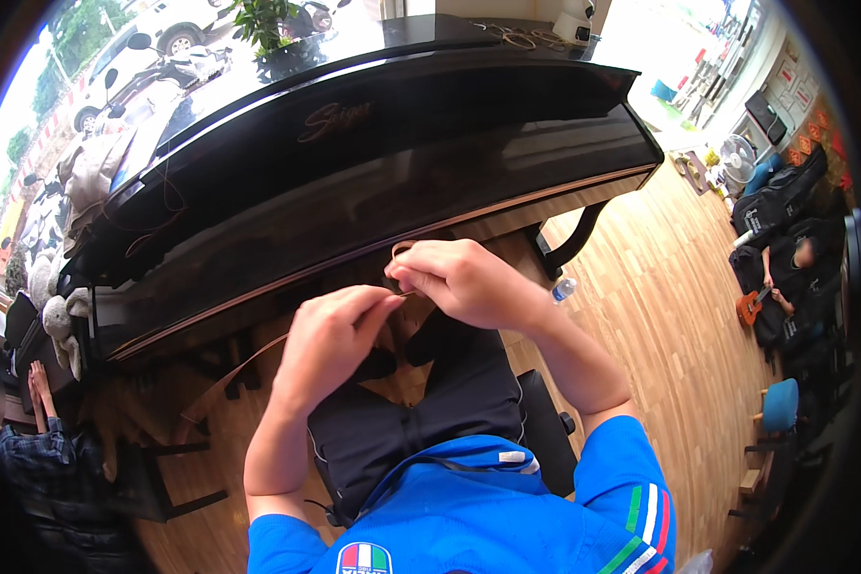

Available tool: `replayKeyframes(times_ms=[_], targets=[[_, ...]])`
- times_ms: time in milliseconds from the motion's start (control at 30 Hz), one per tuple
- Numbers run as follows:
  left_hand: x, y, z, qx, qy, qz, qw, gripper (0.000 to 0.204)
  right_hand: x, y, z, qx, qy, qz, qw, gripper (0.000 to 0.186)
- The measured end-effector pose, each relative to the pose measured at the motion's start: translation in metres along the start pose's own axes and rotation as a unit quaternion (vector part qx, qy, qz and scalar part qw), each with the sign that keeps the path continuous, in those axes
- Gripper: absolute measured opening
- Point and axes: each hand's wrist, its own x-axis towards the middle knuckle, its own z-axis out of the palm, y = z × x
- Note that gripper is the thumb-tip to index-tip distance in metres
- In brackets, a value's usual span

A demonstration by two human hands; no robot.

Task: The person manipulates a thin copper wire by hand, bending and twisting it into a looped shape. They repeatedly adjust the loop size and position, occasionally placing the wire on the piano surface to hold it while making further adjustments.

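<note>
Both hands are close together above my lap, in front of the black piano [373, 163]. My left hand [340, 323] is closed, with thumb and fingertips pinching a thin brown strip [234, 374]. Part of this strip trails from beneath the hand toward the lower left, where it looks wider. My right hand [457, 275] is pinched too, its fingertips slightly farther away than the left ones. A small brown loop [402, 247] sticks up over the right fingers, and a short thin piece spans the gap between the hands. Fingers hide most of the piece.
A plastic bottle [564, 289] stands on the wooden floor right of my knees. Soft toys [59, 320] sit at the piano's left end. Someone in a plaid sleeve [53, 440] is at far left; another person with a small guitar [751, 306] sits far right, near a blue stool [780, 405].
</note>
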Motion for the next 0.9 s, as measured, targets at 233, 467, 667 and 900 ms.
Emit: replayKeyframes(times_ms=[233, 467, 667, 900], targets=[[0.015, -0.003, -0.015, -0.154, -0.041, -0.095, 0.983, 0.025, 0.022, 0.016, -0.03, 0.345, -0.283, 0.118, 0.887, 0.03], [0.044, -0.017, -0.014, -0.279, 0.062, -0.116, 0.951, 0.017, 0.053, 0.031, -0.035, 0.42, -0.158, 0.072, 0.891, 0.027], [0.055, -0.007, -0.034, -0.369, 0.003, -0.157, 0.916, 0.024, 0.068, 0.022, -0.047, 0.251, -0.115, 0.027, 0.961, 0.028], [0.064, -0.033, -0.029, -0.399, -0.023, -0.192, 0.896, 0.026, 0.078, 0.032, -0.044, 0.193, -0.109, 0.104, 0.97, 0.029]])
